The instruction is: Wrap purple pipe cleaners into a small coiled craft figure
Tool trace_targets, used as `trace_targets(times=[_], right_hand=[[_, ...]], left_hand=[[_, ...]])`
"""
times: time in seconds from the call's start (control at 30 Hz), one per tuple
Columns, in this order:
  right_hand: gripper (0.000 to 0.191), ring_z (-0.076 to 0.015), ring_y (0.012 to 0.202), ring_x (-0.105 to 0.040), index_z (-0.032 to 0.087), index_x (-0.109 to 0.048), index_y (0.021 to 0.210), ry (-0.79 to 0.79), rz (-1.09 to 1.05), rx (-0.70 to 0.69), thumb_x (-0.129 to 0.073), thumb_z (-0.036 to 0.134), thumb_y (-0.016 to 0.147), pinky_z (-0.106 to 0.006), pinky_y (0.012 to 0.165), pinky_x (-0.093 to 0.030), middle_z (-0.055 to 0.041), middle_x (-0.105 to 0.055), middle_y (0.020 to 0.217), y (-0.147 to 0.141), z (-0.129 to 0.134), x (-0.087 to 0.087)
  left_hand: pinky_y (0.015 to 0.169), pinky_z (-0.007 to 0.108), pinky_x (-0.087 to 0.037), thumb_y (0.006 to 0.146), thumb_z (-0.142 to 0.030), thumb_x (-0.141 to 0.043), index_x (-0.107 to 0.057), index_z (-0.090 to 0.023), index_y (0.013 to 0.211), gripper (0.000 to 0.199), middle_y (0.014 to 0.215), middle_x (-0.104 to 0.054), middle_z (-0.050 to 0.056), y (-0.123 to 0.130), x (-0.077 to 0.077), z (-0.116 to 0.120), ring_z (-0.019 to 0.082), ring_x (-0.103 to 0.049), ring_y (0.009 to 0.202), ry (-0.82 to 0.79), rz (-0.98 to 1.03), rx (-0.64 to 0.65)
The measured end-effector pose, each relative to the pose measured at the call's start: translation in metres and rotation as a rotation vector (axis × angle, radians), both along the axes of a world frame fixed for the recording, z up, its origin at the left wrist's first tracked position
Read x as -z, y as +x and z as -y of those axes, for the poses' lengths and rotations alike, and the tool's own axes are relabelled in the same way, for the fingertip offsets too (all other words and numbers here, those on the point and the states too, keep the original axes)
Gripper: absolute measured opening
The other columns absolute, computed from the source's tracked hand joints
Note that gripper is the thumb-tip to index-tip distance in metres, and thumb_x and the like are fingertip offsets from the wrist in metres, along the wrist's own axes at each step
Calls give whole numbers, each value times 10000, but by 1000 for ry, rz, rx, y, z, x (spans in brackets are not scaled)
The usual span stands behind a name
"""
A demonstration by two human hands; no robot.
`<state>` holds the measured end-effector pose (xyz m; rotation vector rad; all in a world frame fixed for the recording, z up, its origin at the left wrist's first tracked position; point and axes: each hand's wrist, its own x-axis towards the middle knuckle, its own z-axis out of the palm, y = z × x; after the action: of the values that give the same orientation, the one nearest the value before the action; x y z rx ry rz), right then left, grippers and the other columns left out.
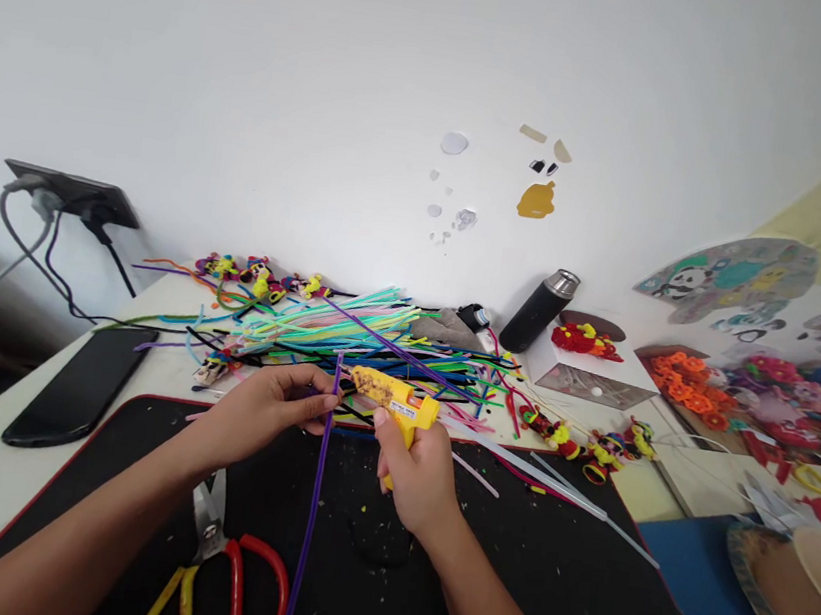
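Note:
My left hand [308,399] pinches a purple pipe cleaner [313,506] near its top end, and the rest hangs down toward me. In my right hand [419,470] is a yellow glue gun [391,393], its nozzle pointing left at the purple pipe cleaner's top. Whether the nozzle touches it I cannot tell. Below my left hand, red-handled scissors [237,557] lie on the black mat [359,583], next to a yellow-handled tool [179,600] cut off by the frame's edge. A heap of coloured pipe cleaners [333,323] spreads behind both hands.
A phone [70,394] lies at the left, below a wall socket [74,193] with cables. A black flask [540,310] and a white box [590,377] stand back right. Small pipe-cleaner figures [607,454] lie beyond the mat, and orange pipe-cleaner pieces [687,389] fill the far right.

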<state>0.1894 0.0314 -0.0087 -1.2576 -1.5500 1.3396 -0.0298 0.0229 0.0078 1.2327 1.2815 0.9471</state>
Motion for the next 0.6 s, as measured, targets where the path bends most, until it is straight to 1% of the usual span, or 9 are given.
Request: trace_targets(times=[0.17,0.33,0.6], right_hand=[[557,-111,341,-460,222,-528,584,-5,-3,9,-590,669,910,-218,368,-343,23,-479,408,0,-1,2],[563,-111,341,-459,230,-501,558,6,-6,23,-593,661,909,-218,375,-354,26,-465,395,0,-2,0],[562,-112,343,-460,229,-504,557,6,-4,24,-592,655,913,-220,377,-351,26,-466,397,0,-1,-2]], left_hand=[[749,321,-613,767,-620,-837,-753,-185,890,459,853,-696,15,-1,1,1,180,-673,758,3,-7,3],[750,330,-611,773,-619,-828,-743,-188,886,454,822,-683,12,0,2,0,186,-660,756,-5,-24,23],[753,339,-614,766,-639,-816,-735,-189,879,471,815,-672,9,2,1,1,188,-653,754,1,-41,23]])
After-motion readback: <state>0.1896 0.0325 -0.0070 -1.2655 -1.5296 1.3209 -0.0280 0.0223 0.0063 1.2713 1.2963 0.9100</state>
